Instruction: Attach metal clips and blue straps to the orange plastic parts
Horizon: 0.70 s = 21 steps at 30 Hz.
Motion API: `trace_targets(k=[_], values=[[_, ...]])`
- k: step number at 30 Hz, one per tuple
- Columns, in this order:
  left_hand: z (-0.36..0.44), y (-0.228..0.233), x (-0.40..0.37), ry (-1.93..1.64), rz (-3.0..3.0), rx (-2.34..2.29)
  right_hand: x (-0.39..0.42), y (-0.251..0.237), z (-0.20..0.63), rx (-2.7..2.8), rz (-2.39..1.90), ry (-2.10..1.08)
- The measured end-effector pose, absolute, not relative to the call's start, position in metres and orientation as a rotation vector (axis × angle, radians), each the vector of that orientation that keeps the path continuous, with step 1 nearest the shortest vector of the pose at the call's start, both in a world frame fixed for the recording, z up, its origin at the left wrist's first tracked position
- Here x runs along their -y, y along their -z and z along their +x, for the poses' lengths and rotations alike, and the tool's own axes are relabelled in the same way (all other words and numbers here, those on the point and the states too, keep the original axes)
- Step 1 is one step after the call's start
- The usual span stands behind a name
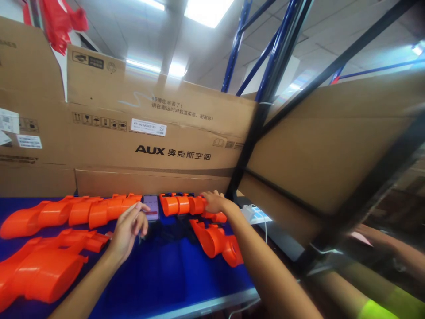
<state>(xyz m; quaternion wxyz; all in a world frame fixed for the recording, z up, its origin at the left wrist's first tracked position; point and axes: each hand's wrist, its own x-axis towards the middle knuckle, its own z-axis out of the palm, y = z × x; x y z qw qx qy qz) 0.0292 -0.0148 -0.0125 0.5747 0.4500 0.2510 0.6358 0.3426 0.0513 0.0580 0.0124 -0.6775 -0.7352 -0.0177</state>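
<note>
My left hand (129, 228) hovers over the blue tabletop, holding nothing that I can see. Its index finger stretches to the edge of a phone (151, 207) with a lit screen, and the other fingers are loosely curled. At the back right, my right hand (214, 202) rests on a row of orange curved plastic pieces (183, 205). Its visible fingers are spread over the pieces, while their undersides are hidden. Below that wrist lie more orange ring-shaped pieces (212, 241). Larger orange pieces (49, 270) and a long orange row (79, 212) lie to the left.
Large cardboard cartons (172, 133) wall off the back. A dark metal rack post (247, 146) slants up at the right. Beside it is a white power strip (255, 214) with a cable. Another person's arm (395, 248) is blurred at the far right.
</note>
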Motion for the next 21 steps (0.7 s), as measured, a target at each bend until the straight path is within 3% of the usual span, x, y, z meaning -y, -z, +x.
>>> trace_targets(k=[10, 21], values=[[0.031, 0.01, 0.015, -1.484, 1.037, -0.609, -0.04, -0.051, 0.347, 2.435, -2.076, 0.144], [0.033, 0.011, 0.013, -1.477, 1.03, -0.626, -0.013, -0.112, 0.332, 2.297, -1.915, 0.62]])
